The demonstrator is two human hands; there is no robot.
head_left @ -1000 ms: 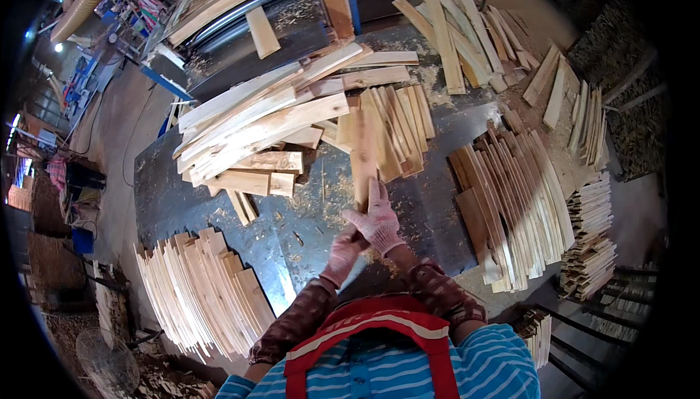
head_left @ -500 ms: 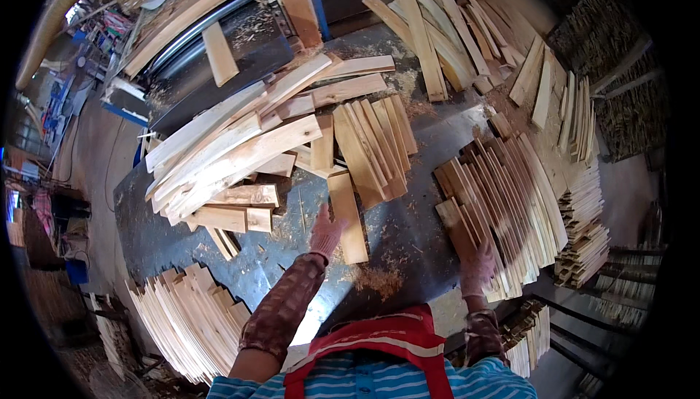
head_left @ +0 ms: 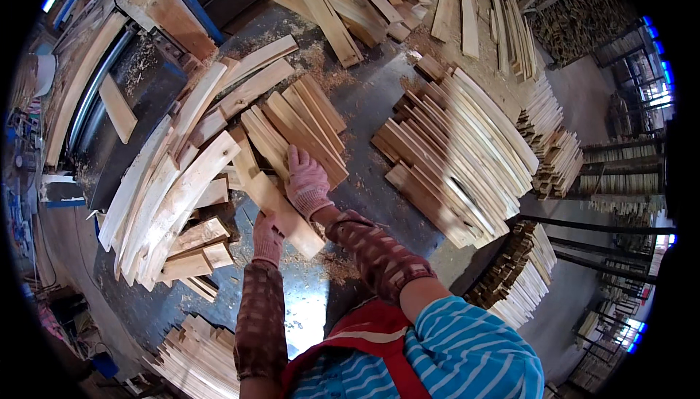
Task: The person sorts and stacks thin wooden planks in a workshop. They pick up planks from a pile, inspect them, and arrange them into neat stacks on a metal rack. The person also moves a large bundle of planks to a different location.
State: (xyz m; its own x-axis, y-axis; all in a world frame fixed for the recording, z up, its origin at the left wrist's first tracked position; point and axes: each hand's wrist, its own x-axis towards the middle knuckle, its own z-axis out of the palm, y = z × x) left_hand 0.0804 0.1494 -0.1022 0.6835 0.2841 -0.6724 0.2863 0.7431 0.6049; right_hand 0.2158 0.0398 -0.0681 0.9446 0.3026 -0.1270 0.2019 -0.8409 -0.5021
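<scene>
A loose flat wooden board (head_left: 283, 213) lies slanted on the dark tabletop. Against its left edge is my left hand (head_left: 267, 241), in a pink knitted glove, its fingers stretched out and partly hidden. My right hand (head_left: 308, 182), gloved the same way, reaches across to the upper right side of that board. Its fingers are extended onto the near end of a leaning row of boards (head_left: 302, 125); the hand looks open, its palm side hidden. Patterned sleeves cover both forearms.
Long pale boards (head_left: 186, 180) are heaped at left. A tight stack of planks (head_left: 452, 158) stands on the right, more planks (head_left: 343, 9) lie at the back. A machine with a metal roller (head_left: 98, 89) is at the far left. Another stack (head_left: 200, 355) is near the lower left.
My right hand has left the right-hand stack and crossed to the leaning boards. My left hand now meets the loose board's edge. The whole view has turned toward the right.
</scene>
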